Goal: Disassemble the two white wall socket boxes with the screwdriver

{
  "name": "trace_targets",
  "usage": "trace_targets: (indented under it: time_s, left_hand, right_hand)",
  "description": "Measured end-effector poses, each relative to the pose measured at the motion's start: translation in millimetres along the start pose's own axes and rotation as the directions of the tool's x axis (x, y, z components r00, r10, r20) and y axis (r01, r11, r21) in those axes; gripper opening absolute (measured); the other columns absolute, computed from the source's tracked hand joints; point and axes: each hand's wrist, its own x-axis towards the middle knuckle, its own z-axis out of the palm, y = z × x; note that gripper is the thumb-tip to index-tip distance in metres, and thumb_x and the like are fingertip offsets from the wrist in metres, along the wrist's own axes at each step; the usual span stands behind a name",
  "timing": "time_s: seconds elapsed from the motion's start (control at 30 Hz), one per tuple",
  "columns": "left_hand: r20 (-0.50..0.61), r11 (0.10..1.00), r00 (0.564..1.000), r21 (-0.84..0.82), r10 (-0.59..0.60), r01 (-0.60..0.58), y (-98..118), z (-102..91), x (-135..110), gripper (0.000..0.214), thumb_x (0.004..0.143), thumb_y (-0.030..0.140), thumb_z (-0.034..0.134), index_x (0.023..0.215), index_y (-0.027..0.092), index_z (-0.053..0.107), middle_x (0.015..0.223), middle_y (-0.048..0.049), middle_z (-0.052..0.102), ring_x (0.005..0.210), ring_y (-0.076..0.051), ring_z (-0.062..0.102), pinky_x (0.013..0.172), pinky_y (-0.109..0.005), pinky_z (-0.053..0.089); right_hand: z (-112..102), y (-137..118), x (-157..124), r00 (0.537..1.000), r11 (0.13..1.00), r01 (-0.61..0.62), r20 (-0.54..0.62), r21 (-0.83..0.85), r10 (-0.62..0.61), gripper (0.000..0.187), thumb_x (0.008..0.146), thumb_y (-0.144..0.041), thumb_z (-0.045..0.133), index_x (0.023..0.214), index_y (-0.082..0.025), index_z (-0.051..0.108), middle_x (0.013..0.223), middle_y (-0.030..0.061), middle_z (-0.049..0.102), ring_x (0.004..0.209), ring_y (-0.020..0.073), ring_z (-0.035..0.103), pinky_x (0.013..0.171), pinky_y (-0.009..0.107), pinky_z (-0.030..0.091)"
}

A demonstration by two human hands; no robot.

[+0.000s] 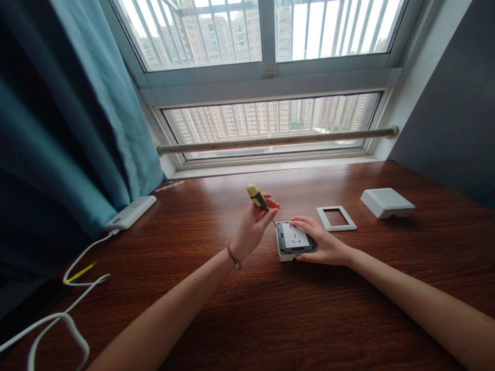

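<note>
Reddish-brown wood grain marks the table (240,319), and on it, right of its middle, we find the socket (296,235) lying flat, its white face set in a dark surround over a pale base. We record the left hand (249,229) as closed around the screwdriver (258,197), thumb against fingers on the yellow and dark grey handle. The tool leans, handle up and to the left, shank running down to the left part of the dark surround; the tip seems to meet a screw hole there, though it is too small for us to be certain. We note a thin band (233,257) on the left wrist.

The right hand (325,242) grips the socket from its right side, fingers over the far edge and thumb along the near one. Just beyond that hand, to the right, we observe a white frame (342,227) lying flat with an open centre; farther right sits a white box (388,201), apart from the frame.

At the table's left we list a white device (131,212) beside the blue curtain (96,129), with a white cable (23,334) plugged into its near end. Behind the table, a bar (278,141) crosses the lower window.
</note>
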Motion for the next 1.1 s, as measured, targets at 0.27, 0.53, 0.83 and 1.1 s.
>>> trace_targets:
  time_s: [0.27,0.53,0.83,1.1]
  left_hand:
    - [0.265,0.987,0.959,-0.096,-0.103,0.132,28,-12.2,0,0.046,0.078,0.016,0.057,0.12,0.018,0.039,0.117,-0.0112,0.056,0.109,-0.019,0.052,0.095,-0.037,0.037]
    - [0.175,0.992,0.982,0.116,-0.066,0.046,20,-7.1,-3,0.037,0.071,0.025,0.067,0.104,0.014,0.055,0.086,-0.0066,0.066,0.081,-0.017,0.062,0.079,-0.032,0.049]
    - [-0.028,0.881,0.991,0.461,0.133,-0.105,13,0.7,-11,0.027,0.069,0.036,0.068,0.087,0.017,0.063,0.072,-0.0007,0.059,0.063,-0.012,0.051,0.061,-0.024,0.041]
    - [0.095,0.98,0.987,0.161,-0.13,0.114,35,-3.5,-3,0.039,0.072,0.027,0.065,0.107,0.015,0.05,0.087,-0.0057,0.063,0.051,-0.007,0.048,0.046,-0.02,0.04]
  right_hand:
    - [0,-2,2,1.0,1.0,-0.001,-0.003,0.023,0.001,0.078,0.065,-0.043,0.07,0.13,-0.021,0.034,0.129,0.0147,0.038,0.121,0.0282,0.036,0.101,0.043,0.031]
    - [-1,-2,1,1.0,1.0,-0.01,0.004,0.017,0.01,0.078,0.064,-0.044,0.07,0.13,-0.02,0.035,0.129,0.0144,0.038,0.12,0.0269,0.035,0.102,0.042,0.03]
    - [-1,-1,1,1.0,1.0,0.001,-0.005,0.019,-0.001,0.078,0.064,-0.044,0.07,0.13,-0.021,0.035,0.128,0.0141,0.038,0.12,0.0282,0.036,0.101,0.044,0.031]
    - [-1,-2,1,1.0,1.0,0.003,-0.003,0.028,-0.003,0.078,0.064,-0.044,0.07,0.13,-0.021,0.034,0.128,0.0145,0.039,0.12,0.029,0.035,0.1,0.046,0.031]
